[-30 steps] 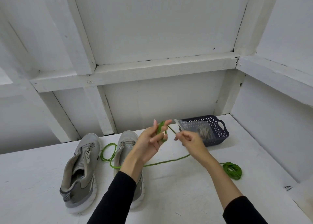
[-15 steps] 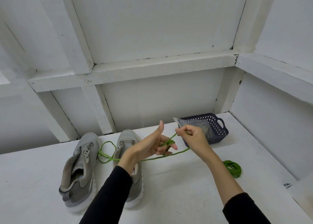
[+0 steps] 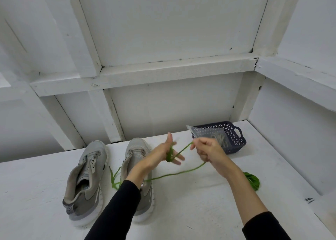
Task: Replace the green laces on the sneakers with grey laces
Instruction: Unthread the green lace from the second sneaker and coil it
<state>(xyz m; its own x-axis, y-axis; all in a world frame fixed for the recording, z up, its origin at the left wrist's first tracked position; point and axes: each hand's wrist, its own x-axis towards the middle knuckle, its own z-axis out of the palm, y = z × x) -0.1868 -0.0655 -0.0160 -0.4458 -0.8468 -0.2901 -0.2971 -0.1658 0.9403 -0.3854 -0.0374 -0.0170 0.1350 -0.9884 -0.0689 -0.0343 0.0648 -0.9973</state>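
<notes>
Low in the frame, two grey sneakers (image 3: 87, 181) stand side by side on the white worktop (image 3: 190, 212), toes pointing up the picture, both without laces. At centre, the left hand (image 3: 163, 154) is held out with straight fingers, and a green lace (image 3: 174, 174) is wound around them. The right hand (image 3: 209, 151) pinches the same lace just to the right; its slack trails down left past the nearer sneaker. A coiled green lace (image 3: 252, 180) lies at right. Behind the right hand, a dark blue basket (image 3: 236, 139) holds a clear bag (image 3: 209, 133).

left hand (image 3: 164, 153) fingers spread, right hand (image 3: 207, 149) fingers pinched, both raised
</notes>
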